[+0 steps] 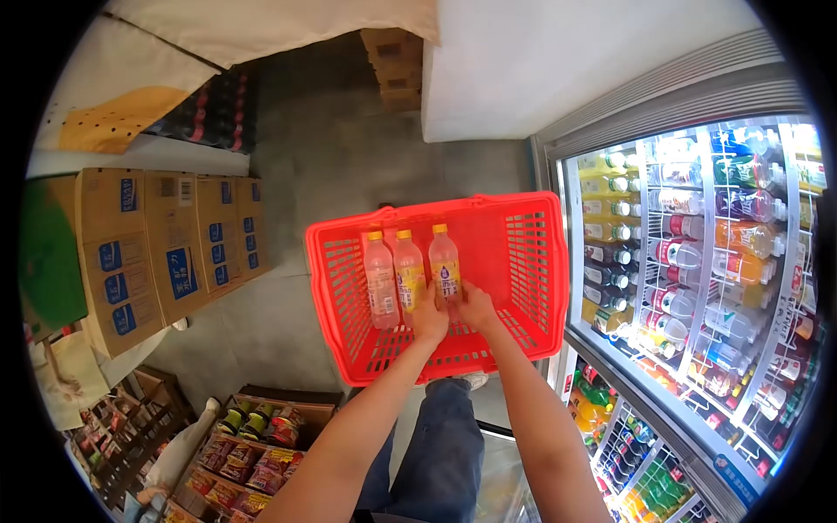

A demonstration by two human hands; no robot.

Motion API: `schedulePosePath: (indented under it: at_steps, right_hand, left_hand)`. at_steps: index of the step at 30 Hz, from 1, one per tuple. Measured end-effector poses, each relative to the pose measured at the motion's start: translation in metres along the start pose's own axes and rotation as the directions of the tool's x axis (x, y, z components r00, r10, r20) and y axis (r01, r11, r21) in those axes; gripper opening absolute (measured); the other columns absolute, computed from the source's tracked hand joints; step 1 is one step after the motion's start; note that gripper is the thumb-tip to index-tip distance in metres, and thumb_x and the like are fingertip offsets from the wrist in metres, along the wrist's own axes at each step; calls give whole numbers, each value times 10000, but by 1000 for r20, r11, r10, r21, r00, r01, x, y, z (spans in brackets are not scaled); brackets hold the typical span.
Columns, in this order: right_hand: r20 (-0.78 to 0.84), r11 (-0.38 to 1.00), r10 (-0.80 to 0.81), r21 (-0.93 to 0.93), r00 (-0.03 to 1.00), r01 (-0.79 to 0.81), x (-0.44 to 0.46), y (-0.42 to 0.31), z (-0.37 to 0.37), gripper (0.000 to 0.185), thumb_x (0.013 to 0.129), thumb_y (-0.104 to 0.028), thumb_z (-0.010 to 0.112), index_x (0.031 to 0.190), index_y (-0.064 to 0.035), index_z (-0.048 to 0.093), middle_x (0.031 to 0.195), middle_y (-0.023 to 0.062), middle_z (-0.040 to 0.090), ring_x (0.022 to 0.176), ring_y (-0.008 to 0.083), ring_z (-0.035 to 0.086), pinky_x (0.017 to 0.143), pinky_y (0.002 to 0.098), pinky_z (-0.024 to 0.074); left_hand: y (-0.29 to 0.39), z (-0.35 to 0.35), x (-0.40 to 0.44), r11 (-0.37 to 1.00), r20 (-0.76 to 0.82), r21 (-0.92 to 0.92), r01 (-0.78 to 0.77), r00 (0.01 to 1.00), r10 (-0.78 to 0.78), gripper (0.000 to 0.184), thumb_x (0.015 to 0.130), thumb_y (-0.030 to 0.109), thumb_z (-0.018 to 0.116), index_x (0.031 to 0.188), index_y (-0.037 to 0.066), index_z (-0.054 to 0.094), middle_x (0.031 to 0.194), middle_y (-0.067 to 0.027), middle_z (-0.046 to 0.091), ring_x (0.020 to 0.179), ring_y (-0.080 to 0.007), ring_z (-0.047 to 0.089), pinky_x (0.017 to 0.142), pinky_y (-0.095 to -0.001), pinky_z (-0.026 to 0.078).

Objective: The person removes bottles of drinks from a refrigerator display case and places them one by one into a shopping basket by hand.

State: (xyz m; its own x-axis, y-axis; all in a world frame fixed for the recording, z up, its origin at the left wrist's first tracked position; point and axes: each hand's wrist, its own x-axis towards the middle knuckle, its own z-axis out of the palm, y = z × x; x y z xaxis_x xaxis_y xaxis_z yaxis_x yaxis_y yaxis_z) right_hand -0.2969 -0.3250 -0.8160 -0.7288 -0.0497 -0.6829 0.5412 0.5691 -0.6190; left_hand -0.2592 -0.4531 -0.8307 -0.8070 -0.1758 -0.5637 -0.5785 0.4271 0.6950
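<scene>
Inside a red plastic shopping basket (534, 344), the rightmost yellow-capped drink bottle (445, 261) has its long axis running away from the person, cap at the far end and base nearest. The left hand (431, 317) and right hand (476, 308) grasp its lower part from either side, fingers curled around it. Two similar bottles (381, 281) sit alongside to the left, caps likewise far.

Single head-worn view, facing forward and steeply down, near above red basket (427, 211).
</scene>
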Motion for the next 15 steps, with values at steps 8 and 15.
schedulePosePath:
  at_steps: [8,15]
  right_hand:
    - [76,994,0,-111,997,8,-3,-7,3,420,873,-249,625,1226,-41,531,965,247,669,959,414,646,806,470,525]
    - [-35,998,32,-61,999,-34,-43,-48,-23,452,879,-262,614,1250,-10,557,1005,251,672,958,372,665,819,435,528]
  left_hand:
    - [26,-28,-19,995,60,43,90,994,-92,555,847,149,565,1394,108,478,1032,-243,657,983,-396,632,865,-459,497]
    - [17,-28,-28,972,124,-210,107,989,-82,510,821,59,570,1330,86,549,1075,-199,672,999,-329,646,886,-410,494]
